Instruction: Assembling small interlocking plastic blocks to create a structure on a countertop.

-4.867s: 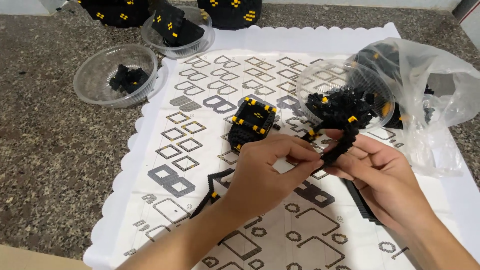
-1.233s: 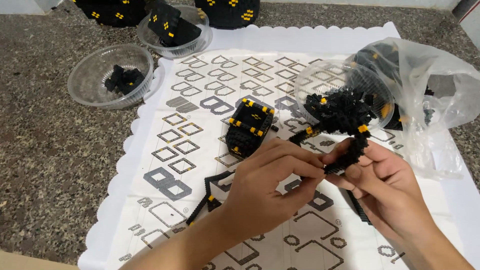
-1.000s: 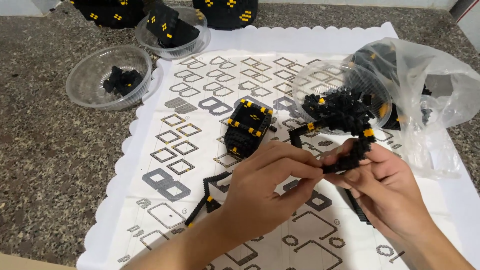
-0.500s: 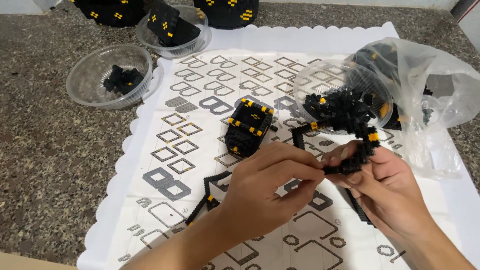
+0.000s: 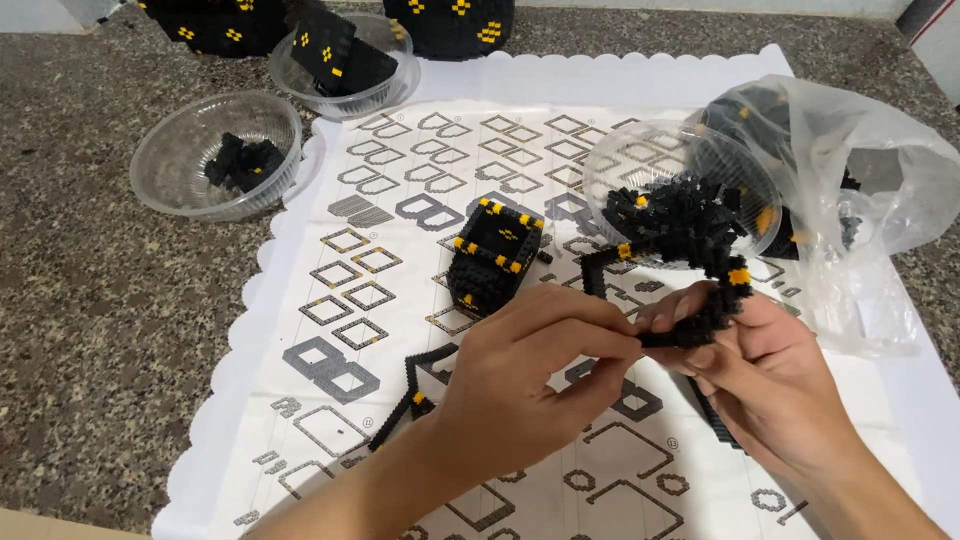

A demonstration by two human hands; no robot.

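My right hand (image 5: 765, 375) holds a curved black strip of small bricks (image 5: 712, 310) with a yellow stud near its top. My left hand (image 5: 535, 375) pinches the strip's near end with thumb and fingertips. Both hands hover above a white mat (image 5: 340, 300) printed with grey and black squares. A black block with yellow studs (image 5: 493, 255) stands on the mat just beyond my left hand. Thin black brick strips (image 5: 420, 385) lie on the mat beside my left wrist.
A clear bowl of loose black bricks (image 5: 690, 205) sits beyond my hands, next to a clear plastic bag (image 5: 860, 190) with more. Two clear bowls (image 5: 215, 155) (image 5: 345, 60) with black pieces stand at the far left on the speckled stone counter (image 5: 90, 330). Black-and-yellow assemblies (image 5: 450, 20) line the far edge.
The brick strip has tilted and moved slightly right in my hands. My left fingers shifted along its near end; the hands stay close together over the mat.
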